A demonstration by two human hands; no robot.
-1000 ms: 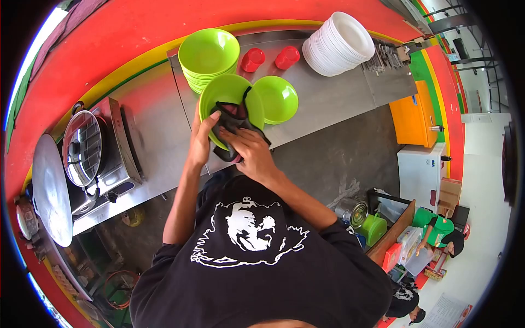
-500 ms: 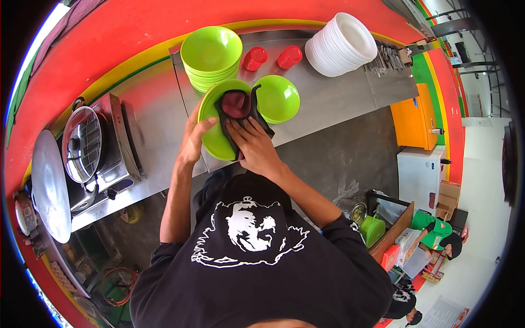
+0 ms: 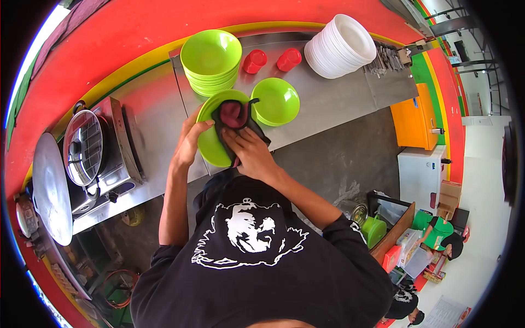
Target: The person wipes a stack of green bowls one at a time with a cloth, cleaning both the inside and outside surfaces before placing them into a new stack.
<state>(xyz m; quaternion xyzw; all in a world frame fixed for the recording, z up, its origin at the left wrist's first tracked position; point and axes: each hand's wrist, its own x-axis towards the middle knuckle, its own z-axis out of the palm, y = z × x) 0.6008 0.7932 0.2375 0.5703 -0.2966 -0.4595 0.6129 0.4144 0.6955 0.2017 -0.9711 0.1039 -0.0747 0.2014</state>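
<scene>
My left hand point(image 3: 188, 139) grips the rim of a green bowl point(image 3: 210, 145), thumb over the edge and the other fingers hidden behind it. The bowl is tilted above the front of the steel counter. My right hand point(image 3: 251, 153) presses a dark cloth point(image 3: 256, 134) with a maroon patch against the bowl's inside. Just right of the cloth sits a smaller group of green bowls point(image 3: 276, 101). Behind the held bowl rises a tall stack of green bowls point(image 3: 211, 53).
Two red cups point(image 3: 255, 61) and a stack of white plates point(image 3: 340, 46) stand along the counter point(image 3: 328, 98), with cutlery point(image 3: 386, 59) beyond. A glass-lidded pan point(image 3: 83, 147) sits on the stove at left. Two people point(image 3: 437, 232) are at far lower right.
The held bowl, the cloth and both my hands have shifted slightly down toward my body. My grip looks the same.
</scene>
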